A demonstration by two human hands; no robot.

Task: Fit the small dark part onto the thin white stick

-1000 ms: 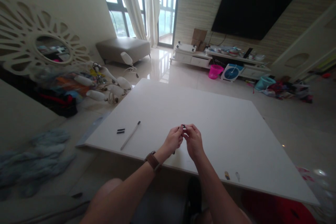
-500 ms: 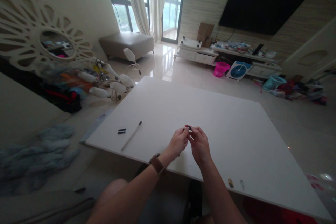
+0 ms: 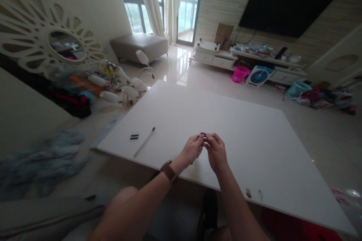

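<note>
My left hand (image 3: 192, 149) and my right hand (image 3: 216, 151) meet over the near part of a white table (image 3: 249, 135). Together their fingertips pinch a small black part (image 3: 203, 134), most of it hidden by the fingers. A brown watch (image 3: 169, 170) sits on my left wrist. To the left on the table lie a thin pen-like stick (image 3: 144, 142) and two small black pieces (image 3: 134, 136), well apart from both hands.
Two tiny items (image 3: 253, 193) lie near the table's front edge at the right. On the floor at left are a white chandelier (image 3: 121, 86), coloured clutter and a blue-grey cloth (image 3: 42, 162). A TV cabinet (image 3: 246, 62), pink basket (image 3: 239, 73) and sofa bench (image 3: 138, 45) stand farther back.
The view has shifted a little to the left and down. Both hands stay pinched together on the small black part, with only slight finger movement.
</note>
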